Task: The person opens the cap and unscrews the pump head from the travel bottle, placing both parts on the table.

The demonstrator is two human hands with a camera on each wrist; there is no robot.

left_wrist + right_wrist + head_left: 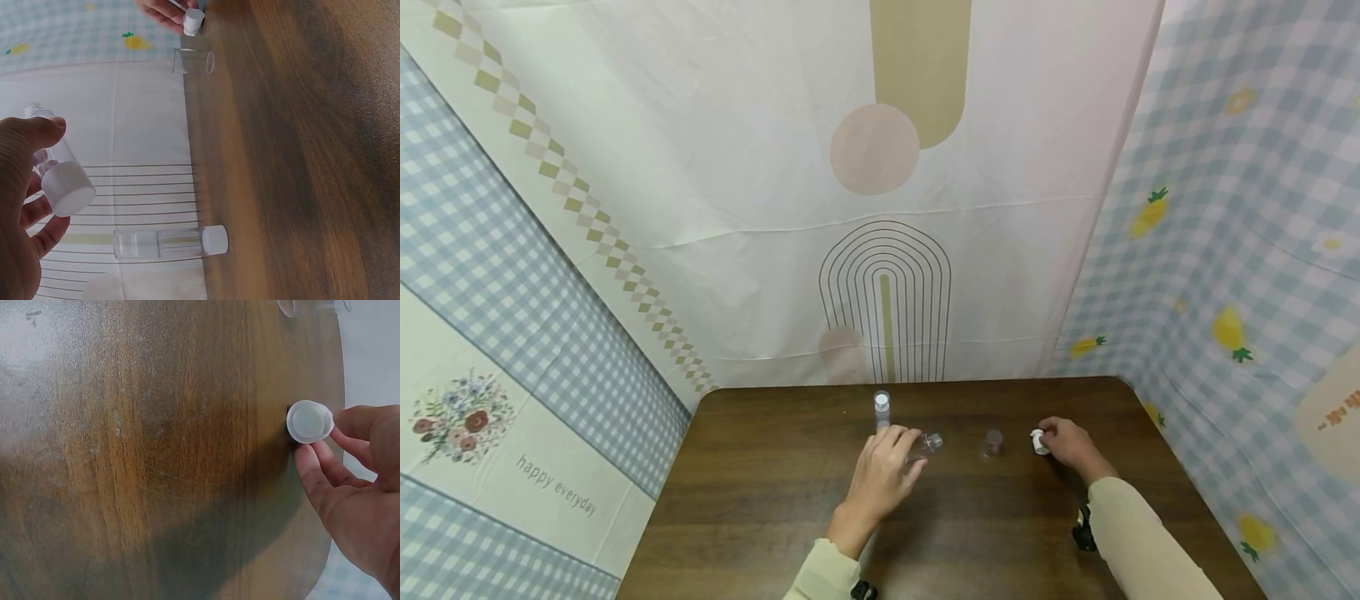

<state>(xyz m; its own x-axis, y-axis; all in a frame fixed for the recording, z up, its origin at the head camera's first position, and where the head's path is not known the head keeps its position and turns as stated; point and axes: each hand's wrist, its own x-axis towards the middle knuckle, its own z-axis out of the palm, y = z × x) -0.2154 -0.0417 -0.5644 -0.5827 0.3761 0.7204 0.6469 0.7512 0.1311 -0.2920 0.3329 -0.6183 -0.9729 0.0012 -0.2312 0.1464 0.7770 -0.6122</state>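
My left hand (883, 468) holds a clear bottle (62, 153) between thumb and fingers. The bottle is tilted, with its uncapped neck (932, 442) towards the right and its white base (69, 189) showing in the left wrist view. Just beyond that hand, a second clear bottle (882, 408) with a white base stands upright on the table. Over at the right, my right hand (1072, 446) pinches a small white bottle top (309, 422) between thumb and fingertips, close over the table. Between the hands stands a clear cap (992, 442).
The brown wooden table (760, 500) has rounded far corners. Behind it hangs a pale printed cloth (760, 308), with checked cloths at left and right. Dark wrist straps (1084, 529) sit over the sleeves.
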